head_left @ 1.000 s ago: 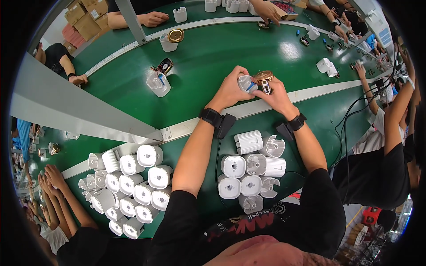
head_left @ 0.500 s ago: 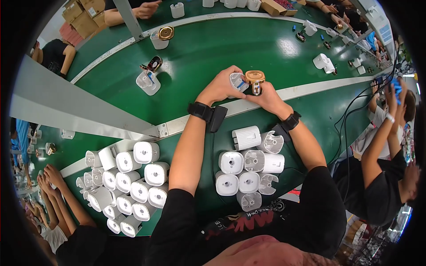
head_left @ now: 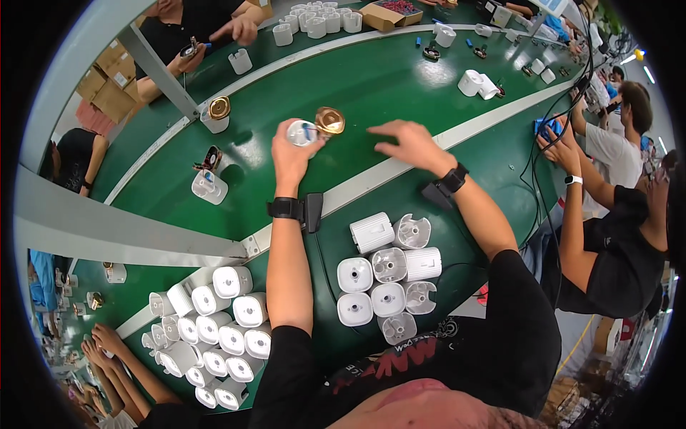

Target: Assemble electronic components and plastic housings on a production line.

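Note:
My left hand (head_left: 289,163) is closed around a white plastic housing (head_left: 297,133) above the green belt. Something blue shows inside the housing's open end. A round copper-coloured part (head_left: 330,121) sits beside that opening; whether it is fastened there I cannot tell. To the right, my right hand (head_left: 414,146) is empty, fingers stretched toward the left and apart from the housing. Two similar housings stand on the belt farther left: one (head_left: 209,187) with a dark round part at its top, another (head_left: 215,121) topped by a copper-coloured disc.
White housings are stacked at the near left (head_left: 232,311), with a smaller group (head_left: 388,299) between my forearms. A metal rail (head_left: 371,184) borders the belt, and a grey post (head_left: 128,229) rises at left. Black cables (head_left: 532,164) hang at right. Co-workers sit around.
My right hand has let go of the copper-coloured part and moved away from the housing. My left hand still holds the housing, now farther left. The whole view has shifted.

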`<action>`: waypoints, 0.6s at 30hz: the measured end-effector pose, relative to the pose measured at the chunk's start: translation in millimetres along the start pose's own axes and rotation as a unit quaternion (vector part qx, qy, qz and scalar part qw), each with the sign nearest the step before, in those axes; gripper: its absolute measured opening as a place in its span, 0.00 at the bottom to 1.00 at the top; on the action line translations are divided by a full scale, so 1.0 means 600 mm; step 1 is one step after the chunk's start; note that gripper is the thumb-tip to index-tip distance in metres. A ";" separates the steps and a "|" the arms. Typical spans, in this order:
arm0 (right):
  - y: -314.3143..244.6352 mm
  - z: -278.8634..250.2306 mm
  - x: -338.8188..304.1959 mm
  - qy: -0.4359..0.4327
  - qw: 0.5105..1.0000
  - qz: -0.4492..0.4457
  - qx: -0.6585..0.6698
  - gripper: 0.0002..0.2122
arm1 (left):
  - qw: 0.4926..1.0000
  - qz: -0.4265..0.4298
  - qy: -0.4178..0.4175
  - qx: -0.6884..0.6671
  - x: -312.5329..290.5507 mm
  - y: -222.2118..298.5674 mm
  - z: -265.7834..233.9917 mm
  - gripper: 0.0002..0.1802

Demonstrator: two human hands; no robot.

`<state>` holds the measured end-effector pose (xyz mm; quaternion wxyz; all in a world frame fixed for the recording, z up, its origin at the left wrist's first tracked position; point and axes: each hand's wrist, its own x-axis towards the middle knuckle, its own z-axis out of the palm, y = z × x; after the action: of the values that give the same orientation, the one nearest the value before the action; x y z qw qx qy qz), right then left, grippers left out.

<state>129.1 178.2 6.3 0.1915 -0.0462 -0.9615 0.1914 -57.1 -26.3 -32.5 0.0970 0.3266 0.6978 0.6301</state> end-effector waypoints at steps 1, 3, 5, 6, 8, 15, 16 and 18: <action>0.024 -0.011 0.002 0.011 0.999 0.015 -0.029 0.17 | 0.997 -0.012 0.066 0.040 0.000 -0.001 -0.003 0.33; 0.090 -0.039 0.010 0.091 0.991 0.102 -0.012 0.17 | 0.987 -0.027 0.135 0.081 -0.001 -0.003 -0.008 0.34; 0.178 -0.056 0.009 0.209 0.958 0.195 -0.004 0.18 | 0.960 -0.001 0.219 0.176 -0.003 0.001 -0.009 0.40; 0.225 -0.065 0.002 0.244 0.942 0.232 0.000 0.21 | 0.939 0.012 0.260 0.223 -0.004 0.004 -0.009 0.42; 0.312 -0.078 -0.021 0.298 0.913 0.276 -0.027 0.26 | 0.935 0.007 0.267 0.234 -0.003 0.007 -0.003 0.44; 0.402 -0.079 -0.042 0.315 0.898 0.306 0.019 0.23 | 0.865 0.014 0.365 0.345 -0.016 0.058 0.007 0.47; 0.396 -0.076 -0.035 0.320 0.898 0.303 -0.012 0.21 | 0.853 0.040 0.393 0.342 -0.015 0.067 0.007 0.45; 0.384 -0.069 -0.028 0.313 0.904 0.290 -0.012 0.18 | 0.827 0.094 0.445 0.331 -0.012 0.077 0.007 0.42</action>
<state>164.1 402.5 -52.8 0.4182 -0.3825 -0.7985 0.2030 -33.8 -27.2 8.4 -0.3974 0.0872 0.7981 0.4445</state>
